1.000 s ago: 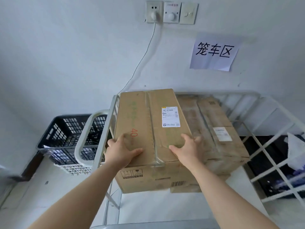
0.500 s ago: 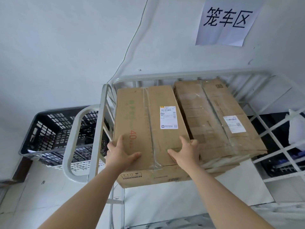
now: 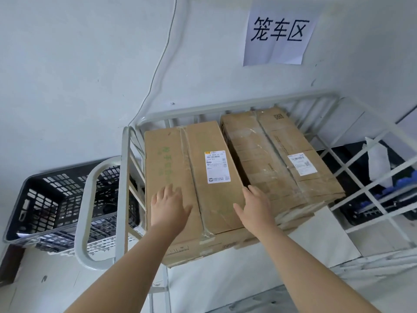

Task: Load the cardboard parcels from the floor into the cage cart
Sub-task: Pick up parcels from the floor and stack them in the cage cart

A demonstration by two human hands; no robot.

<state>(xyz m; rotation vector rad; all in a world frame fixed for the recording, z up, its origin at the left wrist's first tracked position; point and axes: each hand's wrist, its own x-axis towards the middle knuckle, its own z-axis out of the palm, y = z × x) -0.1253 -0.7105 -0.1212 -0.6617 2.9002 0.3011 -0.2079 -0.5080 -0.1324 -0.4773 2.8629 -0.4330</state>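
Head view: paper sign [image 3: 278, 32] taped to the wall above the cage cart [image 3: 225, 107], black handwritten characters 笼车区. A thin white cable [image 3: 162, 57] runs down the wall to the cart's back left corner.

Two cardboard parcels sit side by side inside the cage cart, sides touching, both sealed with clear tape. The left parcel [image 3: 191, 177] is against the cart's left bars. It has a faded green vertical print [image 3: 165, 159] on top, not readable, and a white shipping label [image 3: 217, 166] with a barcode, a small QR code and a logo; the text is too small to read. The right parcel [image 3: 277, 159] lies lower in the cart, with a printed QR square [image 3: 278, 116] near its far end and a second white label [image 3: 301, 164], also too small to read.

The left hand [image 3: 168, 207] lies flat on the left parcel's top, near end, fingers spread, gripping nothing. The right hand [image 3: 256, 205] has its fingers straight and thumb out at the same parcel's right top edge, holding nothing; contact is unclear.

The cart is grey-white metal tube with a barred back and a lattice right side. A looped handle [image 3: 90, 211] sticks out from its left side. A black slotted plastic crate [image 3: 45, 199] sits on the floor just left of the cart. The wall is pale and scuffed, the floor [image 3: 45, 290] light.
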